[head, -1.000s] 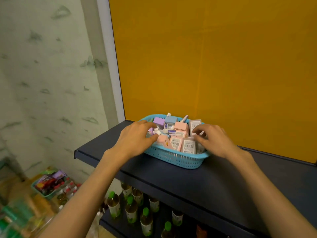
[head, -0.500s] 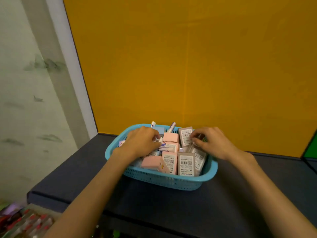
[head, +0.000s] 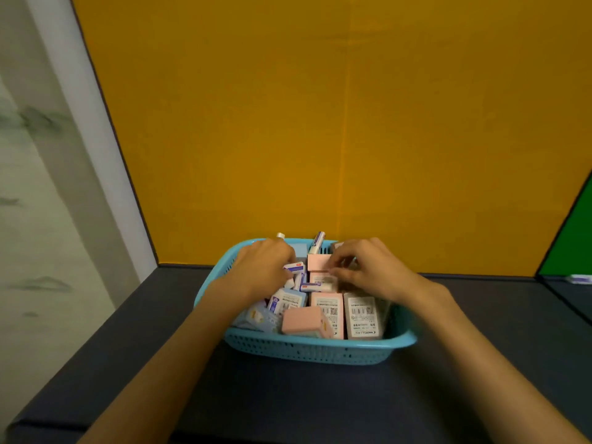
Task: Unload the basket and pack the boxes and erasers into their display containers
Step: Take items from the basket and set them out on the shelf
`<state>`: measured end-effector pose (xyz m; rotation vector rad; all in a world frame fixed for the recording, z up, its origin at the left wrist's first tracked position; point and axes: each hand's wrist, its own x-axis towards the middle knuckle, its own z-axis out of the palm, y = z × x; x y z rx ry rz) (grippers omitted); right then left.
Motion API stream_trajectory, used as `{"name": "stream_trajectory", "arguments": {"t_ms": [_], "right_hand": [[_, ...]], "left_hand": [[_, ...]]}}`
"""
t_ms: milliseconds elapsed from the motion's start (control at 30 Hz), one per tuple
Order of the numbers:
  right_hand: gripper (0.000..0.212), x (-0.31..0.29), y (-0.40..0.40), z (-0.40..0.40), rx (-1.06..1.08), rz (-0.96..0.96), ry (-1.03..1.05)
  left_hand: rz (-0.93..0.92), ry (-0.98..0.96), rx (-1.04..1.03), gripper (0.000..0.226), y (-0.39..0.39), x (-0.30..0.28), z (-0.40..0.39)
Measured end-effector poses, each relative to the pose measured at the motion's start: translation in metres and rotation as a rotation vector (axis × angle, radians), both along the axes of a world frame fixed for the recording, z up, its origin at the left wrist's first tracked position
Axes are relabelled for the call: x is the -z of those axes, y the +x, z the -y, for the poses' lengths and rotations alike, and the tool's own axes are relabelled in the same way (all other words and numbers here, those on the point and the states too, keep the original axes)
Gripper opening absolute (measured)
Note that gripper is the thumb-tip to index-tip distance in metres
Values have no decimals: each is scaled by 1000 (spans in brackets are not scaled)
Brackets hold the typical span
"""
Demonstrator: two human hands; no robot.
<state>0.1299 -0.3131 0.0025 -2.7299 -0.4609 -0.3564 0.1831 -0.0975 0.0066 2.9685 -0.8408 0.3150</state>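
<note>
Yellow boards back a dark shelf (head: 320, 398), with a green panel (head: 573, 238) off to the right, and a blue basket (head: 314, 349) sits near the back of the shelf, just in front of the boards, likely set there so both hands can reach in from above. It is heaped with small goods, and no display container is in sight, so the unloading looks barely begun. The left hand (head: 261, 269) is curled down among white-and-blue erasers (head: 296, 274) at the middle of the heap; whether it grips one or only rummages I cannot tell. The right hand (head: 365, 267) has its fingers bent in a pinch over a pink box (head: 318, 262) at the back, seemingly taking hold of something there, though the blur hides exactly what. Counting what shows: about four pink boxes, one grey box (head: 363, 315) standing at the front right, some three pale blue packs, three or four erasers, and two tubes (head: 317, 241) poking up at the far rim.
</note>
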Motion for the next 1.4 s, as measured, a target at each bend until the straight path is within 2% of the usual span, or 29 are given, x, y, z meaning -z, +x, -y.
{"name": "stream_trajectory", "arguments": {"t_ms": [233, 333, 400, 533, 633, 933, 1167, 1400], "right_hand": [[21, 2, 8, -31, 20, -6, -160], [20, -1, 9, -40, 43, -5, -214], [16, 1, 10, -45, 50, 24, -257], [24, 7, 13, -53, 73, 37, -331], [6, 7, 16, -52, 79, 10, -332], [8, 8, 10, -59, 153, 48, -419], [10, -8, -24, -52, 226, 73, -252], [20, -18, -92, -10, 332, 110, -195]], "left_hand": [[-43, -355, 15, 26, -2, -12, -49], [-42, -441, 31, 24, -3, -10, -63], [-49, -451, 30, 24, -5, -9, -68], [-64, -454, 28, 27, -9, -6, -74], [-71, -453, 26, 27, -11, -4, -79], [-71, -476, 38, 29, -20, -3, -96], [-103, -610, 145, 24, -40, -10, -87], [-138, -646, 331, 27, -76, -18, -19]]}}
